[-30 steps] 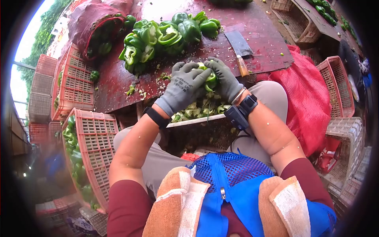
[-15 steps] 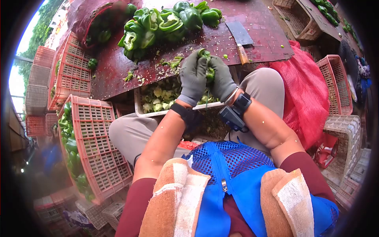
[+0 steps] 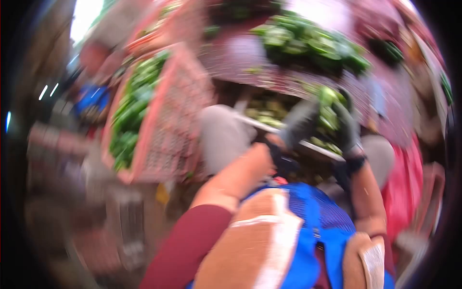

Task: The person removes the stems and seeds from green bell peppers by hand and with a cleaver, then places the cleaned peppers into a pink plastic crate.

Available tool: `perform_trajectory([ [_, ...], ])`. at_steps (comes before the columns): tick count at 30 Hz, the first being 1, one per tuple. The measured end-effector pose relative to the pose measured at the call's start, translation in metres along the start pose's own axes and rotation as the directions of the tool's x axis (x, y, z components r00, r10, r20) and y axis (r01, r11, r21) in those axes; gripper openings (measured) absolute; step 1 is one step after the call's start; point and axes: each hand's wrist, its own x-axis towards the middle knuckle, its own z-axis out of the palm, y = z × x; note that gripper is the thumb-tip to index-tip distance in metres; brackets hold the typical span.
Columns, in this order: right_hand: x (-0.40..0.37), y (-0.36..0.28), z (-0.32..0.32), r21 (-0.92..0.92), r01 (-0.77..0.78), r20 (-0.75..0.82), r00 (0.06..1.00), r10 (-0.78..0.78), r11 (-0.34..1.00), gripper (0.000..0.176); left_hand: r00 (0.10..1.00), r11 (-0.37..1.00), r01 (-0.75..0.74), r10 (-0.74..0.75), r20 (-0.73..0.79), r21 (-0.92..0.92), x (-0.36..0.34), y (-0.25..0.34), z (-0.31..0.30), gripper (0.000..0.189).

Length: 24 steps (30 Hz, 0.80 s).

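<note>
The view is smeared by motion. Both hands wear grey gloves and hold a green pepper [image 3: 328, 108] between them, above the front edge of the dark red table [image 3: 231, 62]. My left hand [image 3: 302, 123] is at the pepper's left side, and my right hand [image 3: 347, 120] wraps its right side. Below them is a white-rimmed tray [image 3: 267, 126] with pale green pieces in it. Beyond the hands lies a heap of green peppers [image 3: 313, 43]. The knife's blade [image 3: 377, 98] shows faintly to the right of my right hand.
A pink crate [image 3: 180, 115] full of green peppers stands at the left, with another crate [image 3: 185, 26] behind it. Red mesh sacking [image 3: 403, 185] hangs at the right. A blurred person in blue [image 3: 92, 98] is at the far left.
The camera view has swung left, so table, hands and crates appear further right. The hands have moved slightly apart, and more of the pepper between them shows.
</note>
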Motion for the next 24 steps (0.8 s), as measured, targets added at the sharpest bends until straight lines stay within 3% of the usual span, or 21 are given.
perform_trajectory([
  [1,0.001,0.007,0.011,-0.197,0.119,0.126,0.987,-0.095,0.973,0.058,0.975,0.972,-0.213,0.218,0.050,-0.098,0.001,-0.014,-0.007,0.048],
  [2,0.003,0.015,0.020,-0.241,0.165,0.205,0.972,-0.116,0.956,0.066,0.990,0.928,-0.132,0.142,0.001,-0.348,-0.015,-0.002,-0.005,0.062],
  [4,-0.001,0.009,0.067,-0.193,0.219,0.407,0.905,-0.125,0.957,0.068,0.975,0.914,-0.220,0.209,-0.069,-0.340,-0.043,0.026,-0.017,0.068],
  [6,0.013,0.006,0.093,-0.350,0.553,0.590,0.757,-0.280,0.756,0.067,0.948,0.869,-0.319,0.291,-0.130,-0.378,-0.078,0.059,-0.010,0.063],
  [7,-0.003,-0.015,0.129,-0.410,0.527,0.609,0.766,-0.206,0.745,0.069,0.920,0.846,-0.393,0.355,-0.168,-0.361,-0.099,0.079,-0.008,0.060],
  [8,-0.011,-0.025,0.154,-0.343,0.583,0.676,0.698,-0.237,0.737,0.072,0.886,0.819,-0.463,0.416,-0.205,-0.340,-0.120,0.100,-0.011,0.057],
  [9,-0.021,-0.032,0.176,-0.275,0.557,0.689,0.682,-0.243,0.784,0.074,0.848,0.846,-0.511,0.467,-0.251,-0.153,-0.149,0.121,-0.021,0.043],
  [11,-0.022,-0.030,0.200,-0.145,0.530,0.690,0.660,-0.298,0.836,0.079,0.727,0.792,-0.580,0.610,-0.316,0.193,-0.209,0.175,-0.035,0.048],
  [12,-0.021,-0.030,0.205,-0.167,0.543,0.673,0.673,-0.307,0.823,0.076,0.638,0.719,-0.576,0.693,-0.336,0.388,-0.242,0.205,-0.040,0.051],
  [14,-0.003,-0.016,0.192,-0.263,0.570,0.664,0.692,-0.282,0.779,0.071,0.423,0.509,-0.438,0.844,-0.329,0.741,-0.307,0.269,-0.054,0.055],
  [16,0.001,-0.012,0.181,-0.338,0.424,0.593,0.789,-0.160,0.840,0.068,0.196,0.293,-0.143,0.945,-0.263,0.945,-0.365,0.327,-0.084,0.060],
  [17,0.003,-0.010,0.176,-0.372,0.345,0.553,0.828,-0.093,0.862,0.067,0.119,0.152,0.049,0.980,-0.157,0.987,-0.395,0.352,-0.126,0.067],
  [18,0.007,-0.004,0.168,-0.411,0.333,0.535,0.842,-0.072,0.849,0.066,0.129,0.016,0.243,0.990,-0.048,0.970,-0.434,0.376,-0.184,0.069],
  [19,0.012,0.004,0.158,-0.453,0.319,0.512,0.858,-0.049,0.832,0.065,0.170,-0.148,0.606,0.984,0.055,0.781,-0.453,0.383,-0.190,0.073],
  [21,0.019,0.014,0.139,-0.515,0.257,0.461,0.887,0.011,0.818,0.063,0.319,-0.267,0.711,0.947,0.040,0.650,-0.495,0.380,-0.275,0.073],
  [22,0.020,0.020,0.132,-0.533,0.207,0.435,0.899,0.055,0.820,0.063,0.374,-0.205,0.856,0.879,-0.296,0.475,-0.503,0.360,-0.301,0.070],
  [23,0.023,0.027,0.127,-0.551,0.156,0.411,0.905,0.104,0.819,0.062,0.384,-0.281,0.923,0.705,-0.596,0.262,-0.511,0.340,-0.326,0.068],
  [24,0.029,0.033,0.121,-0.552,0.136,0.406,0.906,0.122,0.823,0.062,0.336,-0.236,0.942,0.691,-0.640,0.240,-0.511,0.340,-0.326,0.061],
])
